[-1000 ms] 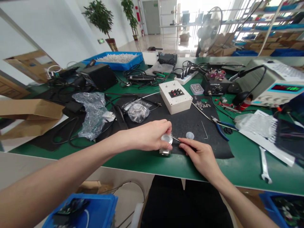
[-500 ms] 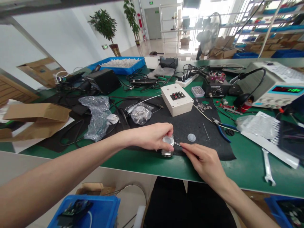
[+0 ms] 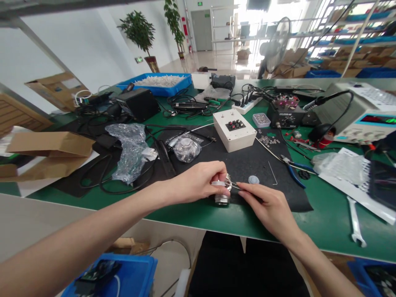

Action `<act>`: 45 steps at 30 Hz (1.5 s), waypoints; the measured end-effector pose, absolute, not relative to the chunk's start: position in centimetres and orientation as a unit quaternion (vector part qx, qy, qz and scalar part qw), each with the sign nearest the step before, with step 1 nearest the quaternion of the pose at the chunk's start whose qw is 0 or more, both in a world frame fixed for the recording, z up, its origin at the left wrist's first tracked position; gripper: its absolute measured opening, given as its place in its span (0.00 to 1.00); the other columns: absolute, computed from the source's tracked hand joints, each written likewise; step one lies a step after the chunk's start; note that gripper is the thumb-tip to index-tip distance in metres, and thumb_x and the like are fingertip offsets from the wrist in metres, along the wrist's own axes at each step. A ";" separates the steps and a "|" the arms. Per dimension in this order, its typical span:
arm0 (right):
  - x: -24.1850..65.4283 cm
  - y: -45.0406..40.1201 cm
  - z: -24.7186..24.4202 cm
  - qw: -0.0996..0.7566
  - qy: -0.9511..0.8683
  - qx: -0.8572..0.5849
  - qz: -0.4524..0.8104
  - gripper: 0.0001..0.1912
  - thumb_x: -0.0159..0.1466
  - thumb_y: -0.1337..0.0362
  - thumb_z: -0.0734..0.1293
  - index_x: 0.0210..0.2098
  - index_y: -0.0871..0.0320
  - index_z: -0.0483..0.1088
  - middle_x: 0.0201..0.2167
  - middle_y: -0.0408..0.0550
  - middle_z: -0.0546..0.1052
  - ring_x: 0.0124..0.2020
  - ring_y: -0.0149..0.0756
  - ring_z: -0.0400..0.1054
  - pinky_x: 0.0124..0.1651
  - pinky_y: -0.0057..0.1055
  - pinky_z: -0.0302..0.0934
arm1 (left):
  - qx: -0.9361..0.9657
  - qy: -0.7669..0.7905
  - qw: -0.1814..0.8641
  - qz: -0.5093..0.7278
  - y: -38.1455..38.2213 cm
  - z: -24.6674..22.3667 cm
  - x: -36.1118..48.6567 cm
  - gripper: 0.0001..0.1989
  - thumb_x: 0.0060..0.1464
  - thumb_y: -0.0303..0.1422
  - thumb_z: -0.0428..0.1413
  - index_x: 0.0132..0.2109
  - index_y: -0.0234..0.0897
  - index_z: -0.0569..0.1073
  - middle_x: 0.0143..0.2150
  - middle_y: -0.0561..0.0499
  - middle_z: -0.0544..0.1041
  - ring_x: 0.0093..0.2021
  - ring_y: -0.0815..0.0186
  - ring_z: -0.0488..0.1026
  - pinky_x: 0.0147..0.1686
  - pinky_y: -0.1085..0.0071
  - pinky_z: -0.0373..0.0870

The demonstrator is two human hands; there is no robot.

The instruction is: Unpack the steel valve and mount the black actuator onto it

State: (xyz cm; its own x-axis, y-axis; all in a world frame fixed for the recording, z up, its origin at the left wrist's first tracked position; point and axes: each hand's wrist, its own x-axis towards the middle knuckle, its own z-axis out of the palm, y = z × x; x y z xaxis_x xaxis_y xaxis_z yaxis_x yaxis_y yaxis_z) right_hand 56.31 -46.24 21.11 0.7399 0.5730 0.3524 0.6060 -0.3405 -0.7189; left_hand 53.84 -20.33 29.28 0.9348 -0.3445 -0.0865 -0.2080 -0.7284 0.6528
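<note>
My left hand (image 3: 198, 181) grips a small round metal part (image 3: 222, 190) that rests on the black mat (image 3: 247, 165) near the table's front edge. My right hand (image 3: 268, 208) pinches thin metal tweezers (image 3: 235, 185) whose tips touch the top of that part. Just beyond the tweezers a small round translucent cap (image 3: 253, 179) lies on the mat. A thin L-shaped hex key (image 3: 272, 173) lies to its right.
A beige button box (image 3: 234, 130), bagged parts (image 3: 185, 147), bubble wrap (image 3: 130, 152) and cables sit behind. Blue-handled pliers (image 3: 293, 167), a wrench (image 3: 355, 226), a soldering station (image 3: 284, 112) and a power supply (image 3: 365, 111) stand to the right. Cardboard (image 3: 46, 144) lies left.
The view has shifted slightly. My left hand has tilted the metal part on its side, and the tweezers stay at it. Both hands remain in nearly the same place.
</note>
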 end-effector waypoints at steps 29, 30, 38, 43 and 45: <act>61.5 -53.9 16.6 0.230 -0.284 -0.907 -0.209 0.14 0.75 0.59 0.66 0.54 0.58 0.78 0.49 0.55 0.82 0.50 0.52 0.71 0.54 0.48 0.69 | 0.925 0.168 0.255 0.225 -27.6 20.1 46.8 0.37 0.62 0.49 0.63 0.68 0.33 0.63 0.65 0.32 0.71 0.66 0.41 0.68 0.66 0.40 0.68; 61.5 -53.9 16.5 0.232 -0.284 -0.906 -0.210 0.14 0.75 0.59 0.66 0.53 0.58 0.79 0.48 0.55 0.82 0.49 0.52 0.71 0.54 0.48 0.69 | 0.926 0.159 0.249 0.237 -28.1 19.9 47.1 0.37 0.62 0.47 0.64 0.69 0.33 0.61 0.65 0.32 0.70 0.66 0.41 0.68 0.66 0.40 0.69; 61.9 -54.0 16.1 0.247 -0.269 -0.905 -0.216 0.14 0.74 0.58 0.66 0.50 0.58 0.80 0.47 0.54 0.82 0.47 0.51 0.71 0.52 0.47 0.69 | 0.948 -0.057 0.279 0.141 -28.3 22.6 47.1 0.36 0.59 0.21 0.60 0.71 0.52 0.66 0.80 0.45 0.45 0.80 0.47 0.51 0.76 0.46 0.60; 61.9 -54.0 15.8 0.244 -0.266 -0.906 -0.222 0.14 0.74 0.57 0.66 0.49 0.57 0.80 0.47 0.54 0.83 0.47 0.50 0.72 0.51 0.45 0.69 | 0.905 -0.062 0.413 0.081 -28.8 22.1 46.6 0.55 0.52 0.36 0.73 0.77 0.53 0.51 0.78 0.41 0.54 0.75 0.48 0.61 0.73 0.49 0.64; 61.7 -54.0 15.8 0.246 -0.274 -0.901 -0.228 0.14 0.75 0.57 0.66 0.48 0.57 0.80 0.46 0.54 0.83 0.46 0.50 0.72 0.50 0.46 0.69 | 0.887 0.000 0.449 0.110 -29.3 21.7 46.7 0.59 0.51 0.43 0.74 0.78 0.48 0.47 0.74 0.40 0.61 0.73 0.49 0.65 0.73 0.49 0.64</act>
State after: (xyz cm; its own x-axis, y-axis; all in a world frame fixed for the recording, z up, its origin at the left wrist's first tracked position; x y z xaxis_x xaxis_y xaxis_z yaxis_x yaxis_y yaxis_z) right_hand 61.75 -54.02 15.80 0.7456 0.3822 0.5459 0.6063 -0.7290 -0.3176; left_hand 46.67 -29.34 21.72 0.9760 0.0977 0.1947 -0.0993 -0.5961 0.7968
